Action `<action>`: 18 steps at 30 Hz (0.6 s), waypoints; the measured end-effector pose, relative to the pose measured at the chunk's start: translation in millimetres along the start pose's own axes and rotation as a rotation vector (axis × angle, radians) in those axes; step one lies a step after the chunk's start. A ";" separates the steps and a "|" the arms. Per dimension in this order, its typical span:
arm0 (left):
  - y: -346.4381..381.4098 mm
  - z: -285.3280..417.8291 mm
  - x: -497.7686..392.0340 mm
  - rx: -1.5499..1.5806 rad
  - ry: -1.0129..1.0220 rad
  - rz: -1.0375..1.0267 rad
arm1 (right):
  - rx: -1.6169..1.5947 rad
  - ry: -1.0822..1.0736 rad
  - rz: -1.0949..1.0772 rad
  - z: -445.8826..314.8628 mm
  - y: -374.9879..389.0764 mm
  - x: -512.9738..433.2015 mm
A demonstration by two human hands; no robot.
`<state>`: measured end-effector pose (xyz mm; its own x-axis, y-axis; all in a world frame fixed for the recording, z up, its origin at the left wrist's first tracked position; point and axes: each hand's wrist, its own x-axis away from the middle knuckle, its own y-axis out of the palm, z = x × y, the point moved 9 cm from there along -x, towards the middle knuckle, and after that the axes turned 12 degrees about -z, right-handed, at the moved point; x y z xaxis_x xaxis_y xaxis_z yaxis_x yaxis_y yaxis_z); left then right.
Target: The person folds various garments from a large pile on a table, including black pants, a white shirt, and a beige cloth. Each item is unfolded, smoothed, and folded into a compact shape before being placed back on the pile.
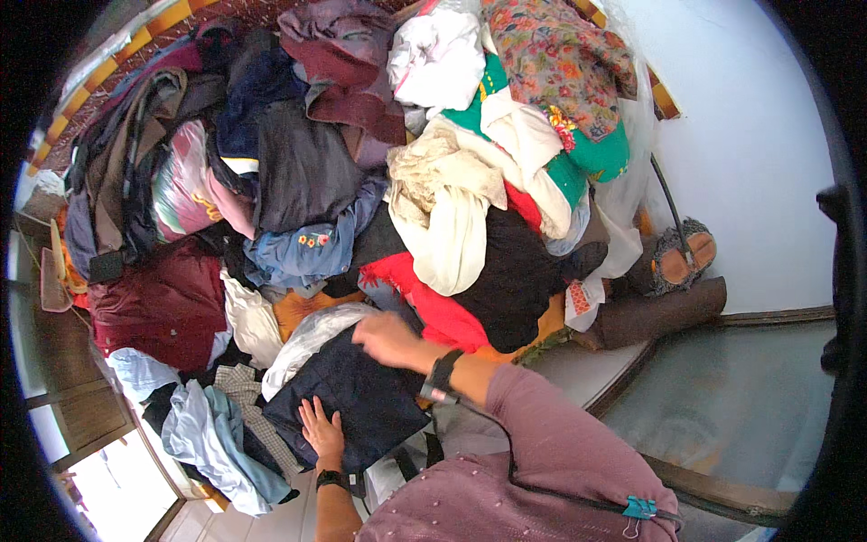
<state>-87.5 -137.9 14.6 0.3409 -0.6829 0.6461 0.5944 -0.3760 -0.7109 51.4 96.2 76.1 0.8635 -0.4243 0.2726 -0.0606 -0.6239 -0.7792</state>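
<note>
My left hand [322, 428] lies flat with spread fingers on a dark navy garment [366, 406] near the front of a heap of clothes. Over that garment's upper part, my right hand [389, 341] is bent with its fingers curled; whether it pinches any cloth is not clear. Behind it lies a crumpled translucent white plastic bag [305, 345]. A red fringed cloth [440, 305] and a black cloth [515, 278] are just beyond my right hand. To the left of my left hand are a checked cloth [247, 393] and light blue garments [210, 440].
Piled further back are a maroon garment [162, 305], a blue denim garment with embroidered flowers [305, 251], cream cloth [447, 210] and floral fabric [555, 61]. A brown roll [657, 315] and a fuzzy slipper [684, 257] lie at right, beside a white wall [752, 169]. A cable runs along my right arm.
</note>
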 end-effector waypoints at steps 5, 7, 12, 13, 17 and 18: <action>-5.3 -7.9 22.4 0.252 0.117 0.030 | 0.307 0.455 0.888 123.7 -205.1 76.2; -2.7 -16.0 35.3 0.318 0.095 0.060 | 0.460 0.622 0.834 166.9 -246.5 101.3; 7.5 -33.6 73.7 0.367 0.033 0.028 | -0.198 0.812 0.726 258.8 -248.0 147.0; 16.2 -43.1 78.8 0.426 -0.065 -0.053 | -0.182 0.710 0.696 256.2 -246.2 147.8; 29.6 -50.3 109.4 1.015 -0.135 -0.087 | -0.080 0.708 0.581 246.8 -225.2 189.2; 31.5 -49.6 114.7 1.036 -0.168 -0.098 | -0.105 0.809 0.385 248.9 -201.1 199.5</action>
<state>-65.9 -259.2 52.5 0.3067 -0.5530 0.7747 0.9297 0.3483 -0.1195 360.5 300.4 146.7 0.1604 -0.9236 0.3483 -0.3524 -0.3832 -0.8538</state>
